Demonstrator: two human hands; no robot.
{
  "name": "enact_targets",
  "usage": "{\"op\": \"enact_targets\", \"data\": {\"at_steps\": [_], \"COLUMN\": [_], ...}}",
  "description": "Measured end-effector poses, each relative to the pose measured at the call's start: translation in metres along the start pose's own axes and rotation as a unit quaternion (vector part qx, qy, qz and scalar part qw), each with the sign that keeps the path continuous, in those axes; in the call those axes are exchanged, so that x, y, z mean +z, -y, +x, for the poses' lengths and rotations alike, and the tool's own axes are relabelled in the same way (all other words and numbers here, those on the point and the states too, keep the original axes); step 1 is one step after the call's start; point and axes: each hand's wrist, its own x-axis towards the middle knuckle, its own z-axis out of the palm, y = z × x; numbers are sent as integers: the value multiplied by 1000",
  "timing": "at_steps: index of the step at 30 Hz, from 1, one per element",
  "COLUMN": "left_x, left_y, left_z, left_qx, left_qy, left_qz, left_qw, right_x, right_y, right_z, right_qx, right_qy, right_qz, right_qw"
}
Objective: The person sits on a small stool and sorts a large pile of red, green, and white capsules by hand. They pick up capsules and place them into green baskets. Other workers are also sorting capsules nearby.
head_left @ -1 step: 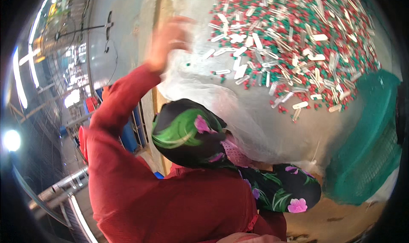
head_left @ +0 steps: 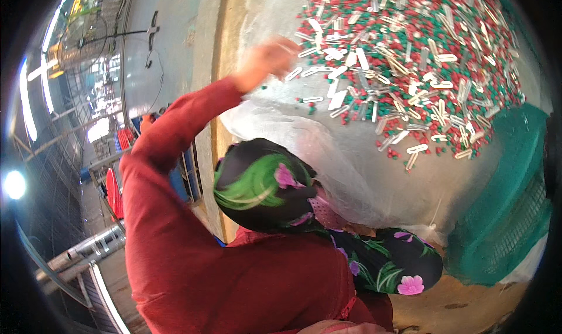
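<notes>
My left hand (head_left: 266,63) is in the air at the left edge of a wide pile, its fingers apart and slightly smeared by motion. I make out nothing held in it. The pile mixes many small red and green pieces (head_left: 398,47) with clear, oblong plastic pieces (head_left: 336,100). A few of these lie scattered off the pile's near side. Below the hand, a translucent plastic sheet (head_left: 304,136) is bunched beside my knee. No part of my right hand shows.
A green mesh net (head_left: 497,211) lies at the right. My floral-clad knees (head_left: 260,185) take up the lower middle. A wooden edge (head_left: 229,35) runs along the pale surface's left side. Farther left are metal frames, a red round object (head_left: 114,193) and bright lights.
My left hand has moved right, closer to the pile's left edge, and is less blurred. The whole view has shifted slightly.
</notes>
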Motion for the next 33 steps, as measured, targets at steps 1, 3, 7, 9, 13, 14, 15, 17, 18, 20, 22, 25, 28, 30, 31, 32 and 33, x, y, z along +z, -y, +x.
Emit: {"op": "enact_targets", "data": {"at_steps": [1, 3, 7, 9, 13, 14, 15, 17, 18, 20, 22, 25, 28, 30, 31, 32, 33], "left_x": [26, 77, 125, 148, 159, 155, 153, 147, 149, 158, 150, 129, 141, 133, 126, 119, 115], "left_y": [13, 2, -23, -11, 6, 8, 6, 5, 13, 24, 7, -58, -59, -77, -90, -101, -105], "left_z": [17, 46, 64, 85, 101, 102, 101, 96, 94, 103, 99, 65, 55, 39, 25, 11, 1], "left_qx": [35, 172, 366, 413, 466, 458, 441, 410, 410, 369, 292, 227, 232, 251, 253, 254, 251], "left_qy": [2, 8, -40, -58, -50, -39, -25, -25, -78, -101, 0, 140, 198, 210, 194, 176, 150], "left_qz": [-5, 10, 155, 171, 171, 170, 145, 97, 80, 39, -233, -497, -616, -615, -576, -536, -494], "left_qw": [999, 985, 917, 893, 867, 871, 885, 907, 905, 923, 928, 826, 726, 717, 753, 786, 819], "right_x": [1, -3, -19, -45, -166, -175, -182, -191, -196, -180, -164, -146, -118, -112, -112, -110, -111], "right_y": [5, 1, -8, -16, 26, 160, 216, 294, 337, 434, 493, 516, 525, 517, 511, 509, 506], "right_z": [8, 2, -26, -56, -126, -174, -187, -188, -183, -173, -89, -5, -29, -31, -34, -49, -49], "right_qx": [-8, 11, 32, 6, -276, -255, -323, -538, -637, -570, -579, -466, -427, -474, -497, -473, -480], "right_qy": [-5, -30, -79, -142, -464, -617, -632, -623, -539, -549, -348, -53, 180, 192, 190, 105, 88], "right_qz": [17, 71, 223, 343, 286, 261, 297, 227, 165, 39, 152, 401, 539, 516, 505, 544, 534], "right_qw": [1000, 997, 971, 928, 792, 697, 638, 521, 526, 610, 721, 786, 703, 687, 679, 685, 690]}}
